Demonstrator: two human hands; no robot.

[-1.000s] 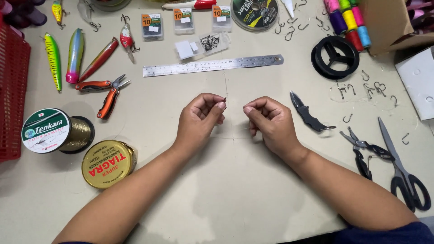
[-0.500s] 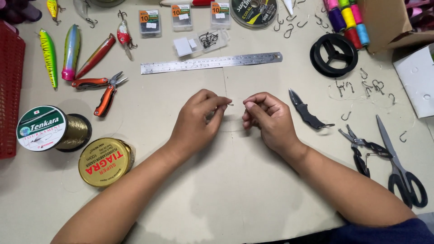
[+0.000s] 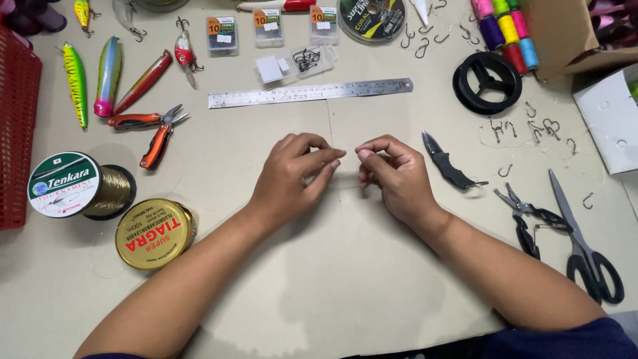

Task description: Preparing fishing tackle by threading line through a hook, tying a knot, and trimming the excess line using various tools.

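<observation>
A pale beige tabletop (image 3: 345,292) fills nearly the whole frame, matte and evenly lit, with soft shadows falling toward the lower left. A red mesh basket (image 3: 16,139) stands at the left edge, and a brown cardboard box (image 3: 555,30) sits at the upper right corner.

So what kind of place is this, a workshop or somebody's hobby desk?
Most likely a fishing-tackle workbench, perhaps a hobbyist's. Painted fishing lures lie at the top left, spools of fishing line sit beside the left forearm, and loose hooks are scattered near the pliers and scissors.
</observation>
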